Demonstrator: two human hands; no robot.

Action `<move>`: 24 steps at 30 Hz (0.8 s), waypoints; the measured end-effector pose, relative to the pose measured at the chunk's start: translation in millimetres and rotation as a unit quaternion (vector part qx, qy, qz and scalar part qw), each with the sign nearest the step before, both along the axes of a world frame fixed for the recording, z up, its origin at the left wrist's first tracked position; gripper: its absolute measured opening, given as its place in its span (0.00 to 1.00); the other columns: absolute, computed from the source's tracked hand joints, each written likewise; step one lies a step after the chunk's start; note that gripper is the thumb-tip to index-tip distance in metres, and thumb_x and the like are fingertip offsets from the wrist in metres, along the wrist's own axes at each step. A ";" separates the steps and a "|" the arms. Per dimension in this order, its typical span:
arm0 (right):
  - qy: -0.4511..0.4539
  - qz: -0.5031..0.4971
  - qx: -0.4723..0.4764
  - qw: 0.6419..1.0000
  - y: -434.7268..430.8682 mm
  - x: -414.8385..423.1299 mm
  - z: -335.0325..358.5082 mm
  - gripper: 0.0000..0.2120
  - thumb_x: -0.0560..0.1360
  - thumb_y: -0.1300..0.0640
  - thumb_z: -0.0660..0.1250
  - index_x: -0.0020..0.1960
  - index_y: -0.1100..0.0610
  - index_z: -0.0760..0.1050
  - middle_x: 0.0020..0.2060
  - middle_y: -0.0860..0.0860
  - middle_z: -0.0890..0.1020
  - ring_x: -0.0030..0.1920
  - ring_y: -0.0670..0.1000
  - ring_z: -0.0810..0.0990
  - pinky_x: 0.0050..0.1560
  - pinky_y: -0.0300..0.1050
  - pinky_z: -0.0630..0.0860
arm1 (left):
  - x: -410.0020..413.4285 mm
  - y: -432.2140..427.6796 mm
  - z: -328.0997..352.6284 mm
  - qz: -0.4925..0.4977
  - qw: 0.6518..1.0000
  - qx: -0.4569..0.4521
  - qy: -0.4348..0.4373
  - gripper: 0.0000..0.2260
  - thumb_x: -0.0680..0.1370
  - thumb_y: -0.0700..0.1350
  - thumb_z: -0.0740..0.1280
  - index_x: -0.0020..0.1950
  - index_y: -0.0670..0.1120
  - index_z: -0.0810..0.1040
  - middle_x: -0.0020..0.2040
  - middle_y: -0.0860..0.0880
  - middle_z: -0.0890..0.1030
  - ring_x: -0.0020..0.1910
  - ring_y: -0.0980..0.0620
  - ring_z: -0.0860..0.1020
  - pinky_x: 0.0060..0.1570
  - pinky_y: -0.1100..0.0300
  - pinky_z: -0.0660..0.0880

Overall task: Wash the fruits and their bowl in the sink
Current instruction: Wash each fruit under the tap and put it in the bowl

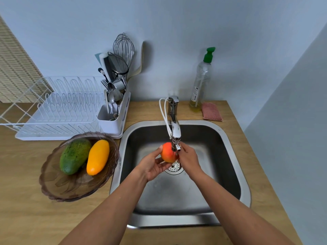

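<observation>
Rinsing one fruit, by the look of it from the head view: red-orange fruit [169, 152] held over the sink [237, 156], right under the tap [174, 121] nozzle and above the drain strainer [174, 167]. Cradled from below in the left hand [154, 167], fingers curled round it, thumb up its near side. Pressed from the other side by the right hand [188, 158], fingers curled against it (whether a fingertip also touches the nozzle lever, cannot tell). No clear stream of water to be made out.

Standing roughly upright, long axis running from nozzle down toward strainer, redder end on top.

Probably early in the task: green fruit [75, 155] and yellow fruit [98, 157] lying side by side in the bowl [70, 184] on the surface [26, 218] left of the sink, both long axes slanting up and to the right.

Called for next, likely: turning the fruit to rub every side, then finding somewhere other than the unwashed bowl to put it down.
</observation>
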State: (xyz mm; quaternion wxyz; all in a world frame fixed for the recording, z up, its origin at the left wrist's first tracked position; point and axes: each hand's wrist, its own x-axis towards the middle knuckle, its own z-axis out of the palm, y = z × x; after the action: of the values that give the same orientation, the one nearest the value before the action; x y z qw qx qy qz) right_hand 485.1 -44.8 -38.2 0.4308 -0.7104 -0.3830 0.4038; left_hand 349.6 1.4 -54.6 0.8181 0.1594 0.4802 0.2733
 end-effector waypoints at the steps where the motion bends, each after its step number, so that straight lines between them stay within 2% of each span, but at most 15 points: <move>1: 0.024 -0.009 -0.004 1.000 0.3 1.0 -0.7 0.14 0.82 0.51 0.57 0.60 0.47 0.80 0.54 0.51 0.83 0.54 0.52 0.81 0.53 0.48 0.79 | 0.1 -0.1 2.2 -0.006 0.999 0.029 0.022 0.19 0.79 0.48 0.69 0.68 0.43 0.73 0.63 0.35 0.77 0.52 0.38 0.81 0.43 0.51 0.83; 2: 0.044 -0.022 -0.010 0.999 0.5 2.7 -2.7 0.13 0.82 0.51 0.57 0.59 0.48 0.80 0.53 0.52 0.83 0.52 0.52 0.81 0.46 0.46 0.81 | 0.2 0.1 2.8 -0.018 0.997 0.062 0.045 0.19 0.78 0.46 0.71 0.68 0.44 0.74 0.62 0.37 0.78 0.52 0.40 0.81 0.45 0.52 0.82; 4: 0.063 -0.038 -0.036 0.997 -1.0 6.9 -5.2 0.14 0.83 0.53 0.55 0.56 0.51 0.80 0.49 0.54 0.82 0.42 0.53 0.81 0.30 0.38 0.75 | 2.6 -0.5 5.1 -0.053 0.987 0.125 0.087 0.22 0.75 0.44 0.74 0.69 0.46 0.75 0.61 0.40 0.80 0.54 0.43 0.81 0.46 0.54 0.80; 5: 0.071 -0.040 -0.050 0.995 -2.2 8.8 -7.5 0.15 0.82 0.54 0.54 0.55 0.53 0.80 0.47 0.55 0.82 0.38 0.53 0.81 0.28 0.39 0.73 | 4.4 -1.0 6.9 -0.068 0.980 0.154 0.111 0.23 0.74 0.43 0.75 0.68 0.46 0.76 0.61 0.41 0.81 0.54 0.45 0.81 0.46 0.56 0.79; 7: 0.096 -0.044 -0.075 0.992 -5.1 10.8 -11.5 0.16 0.82 0.53 0.54 0.55 0.55 0.79 0.47 0.57 0.83 0.36 0.54 0.82 0.29 0.42 0.73 | 9.3 -3.0 11.5 -0.092 0.960 0.209 0.164 0.23 0.72 0.40 0.76 0.66 0.46 0.77 0.61 0.45 0.81 0.52 0.50 0.80 0.45 0.58 0.77; 10: 0.127 -0.052 -0.104 0.985 -7.7 12.4 -16.9 0.17 0.82 0.47 0.55 0.56 0.54 0.79 0.47 0.58 0.83 0.41 0.57 0.84 0.31 0.43 0.77 | 16.5 -7.1 10.5 -0.133 0.920 0.289 0.231 0.26 0.69 0.40 0.78 0.65 0.50 0.75 0.58 0.50 0.79 0.53 0.52 0.78 0.45 0.59 0.75; 14: 0.130 -0.054 -0.114 0.983 -5.5 19.7 -15.5 0.15 0.81 0.51 0.57 0.53 0.57 0.80 0.47 0.61 0.83 0.39 0.59 0.84 0.28 0.42 0.78 | 18.4 -11.0 6.5 -0.148 0.895 0.330 0.260 0.25 0.69 0.40 0.78 0.62 0.54 0.74 0.56 0.52 0.77 0.52 0.55 0.76 0.44 0.61 0.76; 17: 0.060 -0.043 -0.105 0.992 2.6 24.9 -10.9 0.12 0.80 0.52 0.60 0.51 0.55 0.81 0.47 0.57 0.83 0.44 0.58 0.84 0.36 0.48 0.82 | 14.8 -9.9 8.3 -0.134 0.918 0.308 0.209 0.23 0.70 0.39 0.77 0.61 0.54 0.75 0.56 0.51 0.78 0.52 0.54 0.78 0.45 0.60 0.78; 20: -0.072 -0.027 -0.048 0.996 17.3 30.7 -1.7 0.12 0.79 0.54 0.62 0.57 0.52 0.82 0.53 0.51 0.84 0.53 0.53 0.82 0.55 0.54 0.80 | 9.2 -7.1 9.6 -0.125 0.943 0.262 0.160 0.22 0.72 0.38 0.76 0.61 0.53 0.76 0.56 0.49 0.80 0.54 0.49 0.79 0.51 0.53 0.81; 22: -0.137 -0.018 0.002 0.990 29.4 35.3 13.1 0.14 0.79 0.57 0.62 0.63 0.54 0.79 0.58 0.50 0.82 0.58 0.51 0.80 0.61 0.50 0.76 | 6.8 -6.0 9.4 -0.124 0.951 0.245 0.144 0.22 0.72 0.37 0.76 0.62 0.52 0.77 0.57 0.46 0.80 0.56 0.45 0.79 0.53 0.50 0.80; 24: -0.188 -0.017 0.054 0.981 44.5 39.1 29.5 0.15 0.80 0.59 0.61 0.65 0.56 0.77 0.60 0.52 0.81 0.60 0.51 0.78 0.60 0.45 0.74 | 4.5 -5.3 8.5 -0.121 0.955 0.233 0.135 0.22 0.72 0.37 0.76 0.62 0.52 0.77 0.59 0.45 0.80 0.58 0.43 0.79 0.55 0.48 0.80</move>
State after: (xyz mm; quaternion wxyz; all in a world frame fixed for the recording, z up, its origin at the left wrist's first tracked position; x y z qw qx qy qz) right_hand 524.3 -0.4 -8.7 0.3959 -0.7555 -0.4665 0.2342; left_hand 354.1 -3.9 -46.1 0.7130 0.4379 0.4859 0.2527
